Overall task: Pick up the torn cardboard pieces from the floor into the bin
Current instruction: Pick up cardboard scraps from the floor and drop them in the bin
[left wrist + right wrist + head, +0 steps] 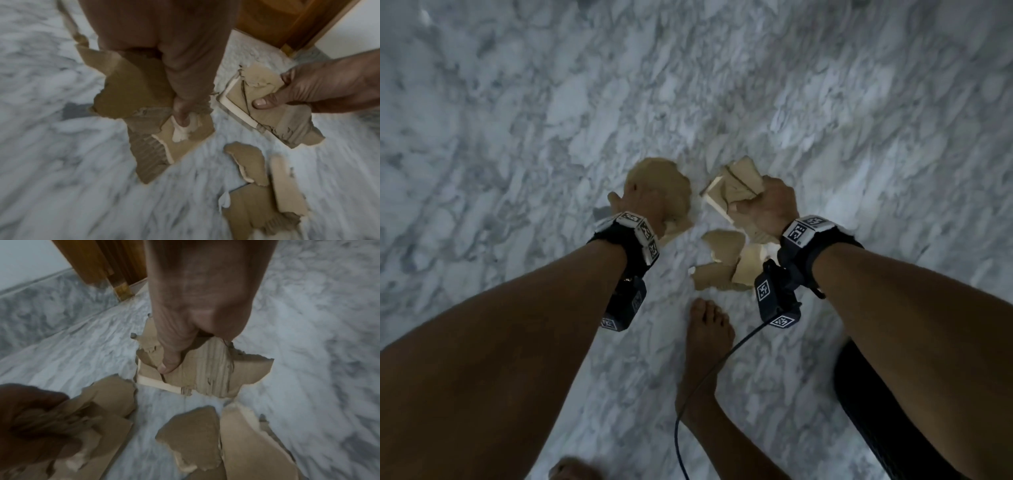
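My left hand [645,202] grips a stack of torn brown cardboard pieces [667,181], its thumb [182,116] pressed on top of them [131,91]. My right hand [765,202] pinches a second bunch of torn cardboard [736,188], with the thumb [167,365] on its upper face [216,374]. Both bunches hang just above the marble floor. Three loose torn pieces lie between and below the hands: a curved one [724,245], a lower one [712,277] and a pale strip [748,269]. They show again in the wrist views [246,162] [191,431].
My bare foot [709,329] stands just behind the loose pieces, and a black cable [722,356] trails over it. A dark ribbed object [859,394] sits at the lower right under my right forearm. A wooden door frame [98,261] stands beyond the hands. White-grey marble floor [517,137] surrounds everything.
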A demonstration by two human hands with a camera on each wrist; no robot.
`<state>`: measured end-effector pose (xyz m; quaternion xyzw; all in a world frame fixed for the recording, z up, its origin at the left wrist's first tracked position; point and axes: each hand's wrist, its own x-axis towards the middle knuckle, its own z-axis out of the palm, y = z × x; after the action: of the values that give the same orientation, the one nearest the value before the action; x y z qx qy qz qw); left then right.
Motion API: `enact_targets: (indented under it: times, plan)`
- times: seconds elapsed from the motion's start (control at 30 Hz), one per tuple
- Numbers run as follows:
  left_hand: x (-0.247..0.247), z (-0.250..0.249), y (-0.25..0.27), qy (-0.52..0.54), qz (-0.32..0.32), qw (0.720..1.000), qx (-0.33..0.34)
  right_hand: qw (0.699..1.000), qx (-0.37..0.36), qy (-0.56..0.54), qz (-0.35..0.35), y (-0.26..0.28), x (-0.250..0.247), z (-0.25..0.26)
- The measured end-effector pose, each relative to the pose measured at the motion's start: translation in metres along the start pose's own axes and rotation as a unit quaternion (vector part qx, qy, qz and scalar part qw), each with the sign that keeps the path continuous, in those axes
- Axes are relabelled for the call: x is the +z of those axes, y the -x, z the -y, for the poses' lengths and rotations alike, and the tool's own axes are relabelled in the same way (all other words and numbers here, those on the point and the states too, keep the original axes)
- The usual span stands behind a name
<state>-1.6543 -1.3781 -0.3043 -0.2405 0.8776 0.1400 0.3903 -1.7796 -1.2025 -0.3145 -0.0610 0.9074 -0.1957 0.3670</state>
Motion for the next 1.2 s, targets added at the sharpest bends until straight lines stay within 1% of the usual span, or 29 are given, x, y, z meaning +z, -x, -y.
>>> enact_targets:
  times: [0.07, 0.13, 0.23, 0.3, 0.37, 0.4, 0.47, 0.53, 0.57, 0.6, 0.67, 0.73, 0.8, 0.83, 0.93, 1.0, 1.1, 1.2]
  plan:
    - [-0.006, 0.005, 0.017, -0.007, -0.015, 1.000, 0.008, 0.999, 0.011, -0.021, -0.036, 0.014, -0.014, -0.001]
    - [-0.015, 0.013, 0.035, -0.021, -0.046, 0.998, 0.023, 0.997, 0.021, -0.045, -0.060, 0.030, -0.026, -0.003]
    - [-0.026, 0.024, 0.055, -0.036, -0.082, 0.995, 0.045, 0.994, 0.032, -0.084, -0.062, 0.061, -0.036, -0.003]
    - [-0.031, 0.026, 0.062, -0.053, -0.085, 0.993, 0.062, 0.996, 0.032, -0.085, -0.027, 0.079, -0.035, -0.006]
    - [-0.033, 0.024, 0.059, -0.060, -0.076, 0.992, 0.079, 0.998, 0.030, -0.049, 0.024, 0.089, -0.024, -0.009]
    - [-0.034, 0.021, 0.052, -0.066, -0.070, 0.992, 0.085, 0.998, 0.032, -0.020, 0.047, 0.090, -0.014, -0.009]
    - [-0.029, 0.016, 0.037, -0.065, -0.038, 0.993, 0.087, 0.993, 0.041, 0.036, 0.107, 0.086, 0.013, -0.019]
    - [-0.018, 0.011, 0.014, -0.046, -0.015, 0.995, 0.087, 0.985, 0.017, 0.091, 0.146, 0.073, 0.042, -0.035]
    - [-0.015, 0.008, 0.006, -0.026, -0.001, 0.996, 0.084, 0.983, 0.010, 0.110, 0.146, 0.071, 0.055, -0.042]
    - [-0.012, 0.004, -0.002, -0.009, 0.000, 0.996, 0.084, 0.985, 0.003, 0.116, 0.126, 0.069, 0.066, -0.048]
    - [-0.008, -0.001, -0.015, 0.008, -0.017, 0.996, 0.093, 0.988, -0.010, 0.141, 0.064, 0.066, 0.079, -0.053]
    - [-0.004, -0.003, -0.028, 0.007, -0.014, 0.996, 0.087, 0.986, -0.004, 0.164, 0.040, 0.064, 0.084, -0.053]
    - [0.002, -0.004, -0.035, -0.022, -0.002, 0.996, 0.084, 0.986, -0.004, 0.164, 0.039, 0.064, 0.080, -0.049]
    - [0.006, -0.005, -0.037, -0.036, -0.012, 0.996, 0.087, 0.987, -0.007, 0.156, 0.039, 0.064, 0.078, -0.048]
    - [0.011, -0.013, -0.026, -0.075, -0.023, 0.993, 0.084, 0.990, -0.011, 0.130, 0.044, 0.064, 0.074, -0.045]
    - [0.019, -0.018, -0.017, -0.102, -0.009, 0.991, 0.086, 0.992, 0.001, 0.110, 0.056, 0.064, 0.074, -0.045]
    - [0.036, -0.019, -0.009, -0.074, 0.016, 0.993, 0.085, 0.990, 0.020, 0.120, 0.077, 0.064, 0.076, -0.047]
    - [0.048, -0.013, 0.001, -0.036, 0.016, 0.995, 0.087, 0.990, 0.035, 0.125, 0.064, 0.068, 0.083, -0.048]
